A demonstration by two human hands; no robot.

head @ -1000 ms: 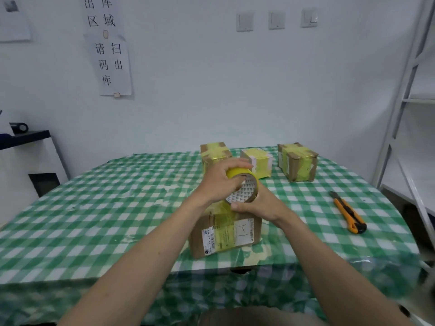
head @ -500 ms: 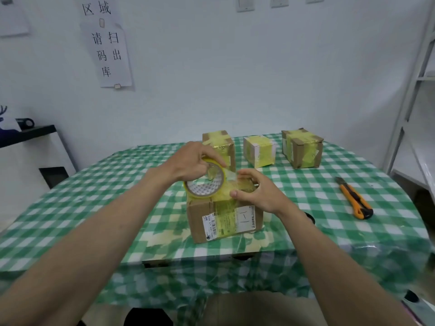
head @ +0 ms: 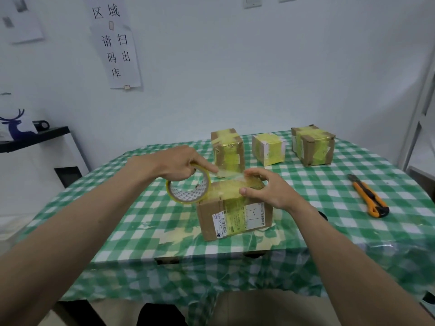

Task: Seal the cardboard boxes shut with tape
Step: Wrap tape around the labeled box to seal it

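Observation:
A cardboard box (head: 235,214) with a white label and yellowish tape stands on the checked table in front of me. My left hand (head: 174,167) grips a roll of yellow tape (head: 188,190) at the box's left top edge. A clear strip of tape (head: 229,174) stretches from the roll to the right. My right hand (head: 266,188) pinches the strip's end and rests on the box's top right part. Three taped boxes stand behind: one at the left (head: 227,147), a small one in the middle (head: 268,149), one at the right (head: 313,144).
An orange utility knife (head: 367,196) lies on the green checked tablecloth (head: 117,212) to the right. A white shelf frame (head: 419,114) stands at the far right. A black-topped cabinet (head: 35,140) sits at the left by the wall.
My left hand has pulled the roll to the left, away from my right hand, and lowered it to the box's left edge. A longer strip now spans the box top.

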